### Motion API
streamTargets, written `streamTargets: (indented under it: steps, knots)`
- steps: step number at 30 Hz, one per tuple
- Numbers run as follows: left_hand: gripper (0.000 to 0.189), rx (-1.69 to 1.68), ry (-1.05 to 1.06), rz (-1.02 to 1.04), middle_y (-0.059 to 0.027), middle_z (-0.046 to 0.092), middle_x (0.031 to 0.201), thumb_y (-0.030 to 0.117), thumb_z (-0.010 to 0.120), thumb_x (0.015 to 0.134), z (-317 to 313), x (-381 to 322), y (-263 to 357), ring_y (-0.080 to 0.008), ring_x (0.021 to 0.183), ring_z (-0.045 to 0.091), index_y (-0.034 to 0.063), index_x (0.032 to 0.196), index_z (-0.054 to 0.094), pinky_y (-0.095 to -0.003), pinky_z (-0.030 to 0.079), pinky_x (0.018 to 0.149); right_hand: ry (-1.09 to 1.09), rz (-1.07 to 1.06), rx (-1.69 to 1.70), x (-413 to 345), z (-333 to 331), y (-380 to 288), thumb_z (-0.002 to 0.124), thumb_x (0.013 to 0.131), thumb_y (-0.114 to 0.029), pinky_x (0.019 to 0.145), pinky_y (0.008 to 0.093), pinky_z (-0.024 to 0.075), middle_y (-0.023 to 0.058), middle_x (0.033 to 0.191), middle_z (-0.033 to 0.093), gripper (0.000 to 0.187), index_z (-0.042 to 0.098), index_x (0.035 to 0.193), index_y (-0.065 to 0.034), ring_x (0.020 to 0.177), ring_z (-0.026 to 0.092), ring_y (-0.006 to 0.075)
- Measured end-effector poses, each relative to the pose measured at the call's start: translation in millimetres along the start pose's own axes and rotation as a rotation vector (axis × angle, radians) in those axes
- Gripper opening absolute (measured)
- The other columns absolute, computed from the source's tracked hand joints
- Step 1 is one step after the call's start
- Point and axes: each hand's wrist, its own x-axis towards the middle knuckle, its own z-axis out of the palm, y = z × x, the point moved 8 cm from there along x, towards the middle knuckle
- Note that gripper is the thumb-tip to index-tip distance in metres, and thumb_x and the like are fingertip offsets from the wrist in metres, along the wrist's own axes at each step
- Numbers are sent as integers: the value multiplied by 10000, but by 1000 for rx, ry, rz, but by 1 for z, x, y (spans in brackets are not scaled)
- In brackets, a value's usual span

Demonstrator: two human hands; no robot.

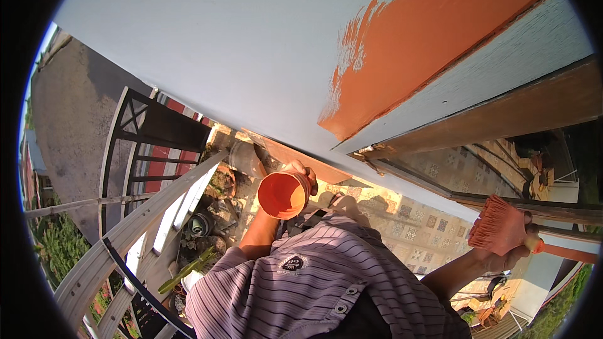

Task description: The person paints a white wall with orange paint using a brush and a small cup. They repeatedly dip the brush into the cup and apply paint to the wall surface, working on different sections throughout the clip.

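Observation:
My left hand (305, 174) is wrapped around an orange cup (281, 196), held in front of my striped shirt with its mouth facing up. Orange paint coats the inside of the cup. Out to the right, my right hand (508, 256) grips a wide paintbrush (500, 226); its bristles are soaked in orange and point up and left. Before me rises a pale grey-white wall (202, 42). An orange painted area (452, 33) covers its right part, with a ragged, streaky left edge and a straighter right edge along the corner.
A brown-framed window (490, 136) with reflecting glass is at the right. Patterned tiles (419, 230) cover the floor. Potted plants (221, 181), a pale railing (136, 216) and a dark metal chair-like frame (160, 127) stand at the left. An orange-brown board (301, 157) lies along the wall's foot.

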Motion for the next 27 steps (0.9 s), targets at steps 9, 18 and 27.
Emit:
streamTargets:
  steps: [9,18,27]
  knots:
    - [957,199,-173,-201,-249,657,1201,687,858,673,4,28,28,-409,1040,690,21,1315,610,-469,590,856,-23,42,-156,-46,60,71,598,1118,-328,1080,570,591,183,1274,655,374,544,1330,-25,1261,654,254]
    - [935,212,-192,-351,-256,641,1206,680,851,702,12,32,41,-397,1079,674,38,1324,576,-482,586,908,306,96,113,-62,71,122,470,1179,-397,491,216,498,114,940,635,403,589,1187,-12,523,478,45]
    - [648,90,-68,-676,-266,609,1260,496,783,941,28,27,31,-440,1163,650,58,1356,546,-524,649,842,498,-182,618,-112,14,113,500,1170,-391,581,242,536,128,1134,696,467,623,1325,33,671,627,101]
